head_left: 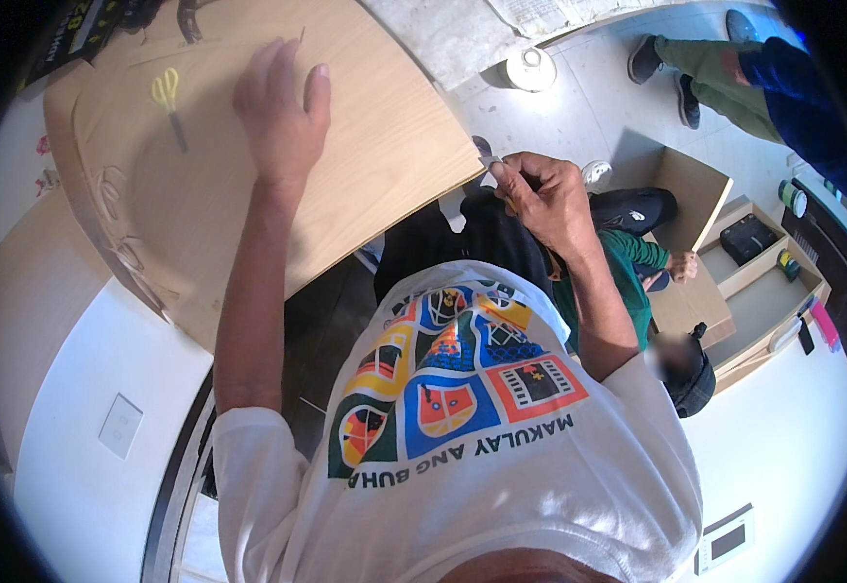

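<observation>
My left hand (283, 121) is over the light wooden board (375, 126), fingers stretched out and slightly blurred, with nothing visible in its grip. A thin dark line stands near its fingertips. To its left, yellow-handled scissors (166, 97) lie on the wood. My right hand (545, 199) is closed in a pinch just off the board's right corner. A small pale, greyish piece (488, 161) shows at its fingertips, and a bit of orange shows under the fingers. Too little is visible to name what it holds. Below, a pale strip (453, 210) hangs against my dark trousers.
Thin cord (113, 194) lies along the board's left edge. At right, a crouching person in a green top (627, 282) grips a wooden panel (686, 199) beside an open wooden frame (778, 301). Another person's legs (710, 73) stand behind. A round white container (530, 70) sits beyond the board.
</observation>
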Motion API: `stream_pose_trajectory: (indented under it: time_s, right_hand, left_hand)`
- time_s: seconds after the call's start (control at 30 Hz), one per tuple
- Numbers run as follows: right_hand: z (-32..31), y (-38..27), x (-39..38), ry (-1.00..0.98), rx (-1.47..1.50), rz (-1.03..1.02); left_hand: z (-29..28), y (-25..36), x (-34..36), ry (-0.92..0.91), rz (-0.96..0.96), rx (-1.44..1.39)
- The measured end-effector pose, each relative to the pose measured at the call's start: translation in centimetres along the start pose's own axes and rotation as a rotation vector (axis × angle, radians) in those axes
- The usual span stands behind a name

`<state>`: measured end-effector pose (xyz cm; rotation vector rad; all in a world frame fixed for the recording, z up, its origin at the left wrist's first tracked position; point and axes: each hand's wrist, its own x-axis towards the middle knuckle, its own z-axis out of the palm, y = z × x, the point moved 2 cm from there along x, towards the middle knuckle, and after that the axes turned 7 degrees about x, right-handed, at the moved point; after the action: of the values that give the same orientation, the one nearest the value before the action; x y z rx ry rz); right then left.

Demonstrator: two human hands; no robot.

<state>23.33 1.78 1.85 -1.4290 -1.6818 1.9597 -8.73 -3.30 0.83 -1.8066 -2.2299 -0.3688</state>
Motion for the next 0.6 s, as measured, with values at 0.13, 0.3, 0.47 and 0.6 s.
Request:
stream_pose_trajectory:
  time_s: [0.13, 0.3, 0.47, 0.6]
  right_hand:
    - [0.3, 0.2, 0.1, 0.009, 0.081, 0.071]
    - [1.3, -0.1, 0.3, 0.076, 0.0, -0.041]
    - [2.6, 0.2, -0.3, 0.201, 0.054, 0.029]
    - [1.4, 0.0, 0.2, 0.143, 0.052, -0.074]
  left_hand:
    - [0.1, 0.1, -0.1, -0.005, -0.004, -0.011]
    - [0.2, 0.2, -0.2, -0.005, 0.001, 0.018]
    - [0.6, 0.1, -0.5, -0.007, -0.024, -0.038]
    - [0.4, -0.5, 0.3, -0.003, -0.03, -0.027]
